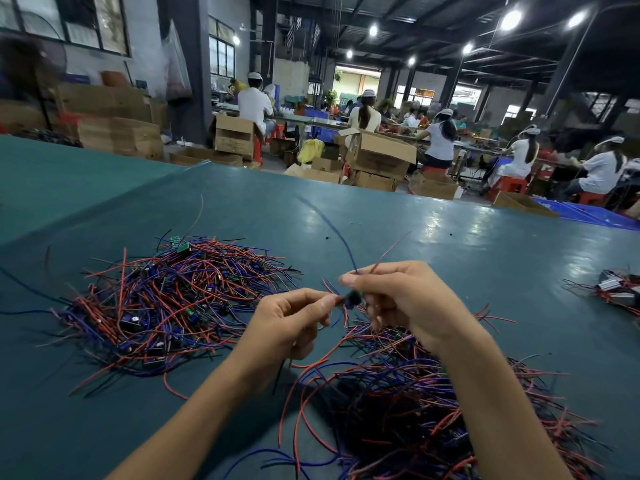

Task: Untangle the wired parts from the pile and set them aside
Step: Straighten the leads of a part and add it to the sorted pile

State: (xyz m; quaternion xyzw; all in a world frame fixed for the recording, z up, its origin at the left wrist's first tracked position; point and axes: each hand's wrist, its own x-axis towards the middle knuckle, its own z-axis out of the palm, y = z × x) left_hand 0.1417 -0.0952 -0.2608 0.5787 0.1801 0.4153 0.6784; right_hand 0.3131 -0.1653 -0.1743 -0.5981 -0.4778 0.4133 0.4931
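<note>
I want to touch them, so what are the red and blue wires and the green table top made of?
The wires probably have a soft plastic coat: they curl loosely and look smooth and matte; any metal inside is hidden. The table top seems a glossy plastic or vinyl sheet, since it mirrors the ceiling lights.

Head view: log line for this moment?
left hand: pinches wired part | right hand: pinches it too | part: held over near pile | stage: untangling

Teal-covered tabletop (450, 244): tangled heap of red, blue, black wired parts (166, 299), left side; second heap (415, 410), near edge; left hand (291, 320) and right hand (391, 299) pinch small dark part (349, 300).
</note>
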